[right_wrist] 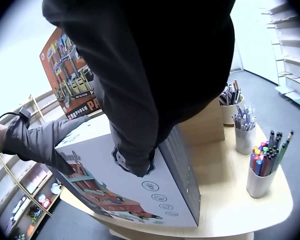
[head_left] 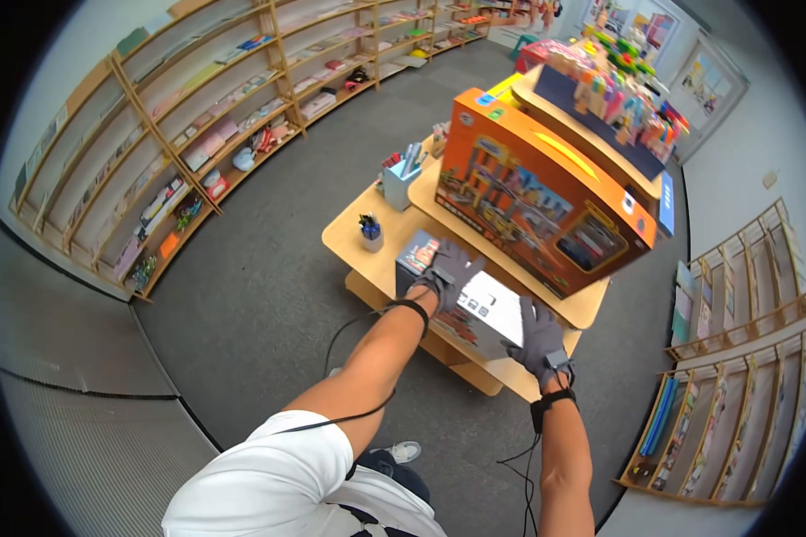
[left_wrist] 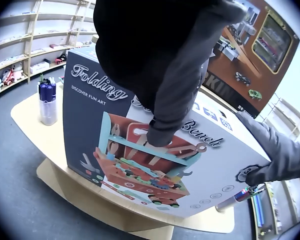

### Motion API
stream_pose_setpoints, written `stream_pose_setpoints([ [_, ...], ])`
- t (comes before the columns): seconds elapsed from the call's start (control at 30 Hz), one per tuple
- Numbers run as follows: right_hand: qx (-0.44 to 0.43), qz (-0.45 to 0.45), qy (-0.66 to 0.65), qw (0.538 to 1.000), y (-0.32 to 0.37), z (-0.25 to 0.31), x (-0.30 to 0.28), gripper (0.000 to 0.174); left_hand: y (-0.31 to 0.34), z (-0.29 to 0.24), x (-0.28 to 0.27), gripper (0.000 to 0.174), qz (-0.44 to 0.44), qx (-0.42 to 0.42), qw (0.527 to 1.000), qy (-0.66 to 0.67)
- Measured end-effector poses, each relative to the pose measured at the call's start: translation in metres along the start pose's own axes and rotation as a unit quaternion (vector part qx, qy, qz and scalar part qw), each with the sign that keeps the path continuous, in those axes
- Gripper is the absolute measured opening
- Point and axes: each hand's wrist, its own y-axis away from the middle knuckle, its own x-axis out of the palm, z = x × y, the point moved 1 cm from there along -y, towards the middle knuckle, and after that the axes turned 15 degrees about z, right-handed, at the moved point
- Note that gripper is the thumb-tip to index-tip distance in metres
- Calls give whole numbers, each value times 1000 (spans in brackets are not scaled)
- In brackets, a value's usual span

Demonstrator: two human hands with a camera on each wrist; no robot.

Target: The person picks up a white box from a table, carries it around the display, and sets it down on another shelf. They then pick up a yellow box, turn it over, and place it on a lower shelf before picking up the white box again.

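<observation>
A folding tool bench toy box [head_left: 493, 304] with a pale top and grey sides stands upright at the front of the wooden table [head_left: 354, 234]. My gloved left hand [head_left: 448, 276] grips its left part, thumb against the printed front and fingers over the top. On the right part, my gloved right hand [head_left: 539, 340] holds it the same way, its thumb on the front beside a round badge. The left wrist view shows the box front [left_wrist: 210, 165] with its tool bench picture. In the right wrist view, the grey side panel [right_wrist: 182, 170] faces the pen cups.
Behind stands a big orange toy box [head_left: 519, 188] on a raised tier. A cup of dark pens [head_left: 372, 234] and a light blue pen holder [head_left: 401, 186] are left of my hands. Marker cups [right_wrist: 260, 182] stand on the right end. Shelves [head_left: 179, 125] line the walls.
</observation>
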Motion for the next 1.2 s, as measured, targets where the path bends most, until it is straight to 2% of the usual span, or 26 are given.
stream_pose_setpoints([
  [0.13, 41, 38, -9, 998, -2, 12, 8, 118, -33, 6, 33, 80, -42, 8, 999, 30],
  [0.2, 71, 42, 0, 997, -9, 13, 10, 121, -47, 8, 32, 69, 31, 12, 998, 48],
  [0.3, 101, 66, 43, 992, -15, 13, 18, 124, -53, 13, 34, 65, 13, 45, 997, 68],
  [0.47, 165, 97, 108, 975, -19, 36, 9, 132, -15, 41, 34, 63, -21, 116, 993, 30],
  [0.5, 170, 94, 105, 975, -23, 42, 8, 132, -6, 50, 31, 63, -10, 125, 991, 37],
  [0.57, 238, 117, 129, 955, -28, 51, 6, 134, 3, 64, 32, 63, 13, 145, 988, 47],
  [0.73, 324, 167, 160, 917, -38, 66, 2, 138, 9, 83, 42, 64, -26, 148, 988, 45],
  [0.9, 314, 158, 114, 929, -34, 61, 3, 138, 14, 88, 45, 65, -22, 190, 980, 50],
  [1.03, 304, 167, 116, 931, -37, 53, 6, 132, 16, 101, 38, 65, -26, 210, 977, 30],
  [1.13, 279, 135, 107, 945, -36, 42, 20, 126, 25, 112, 31, 65, -5, 237, 971, 5],
  [1.2, 283, 128, 110, 944, -41, 49, 17, 129, 22, 117, 29, 66, -3, 264, 965, 4],
])
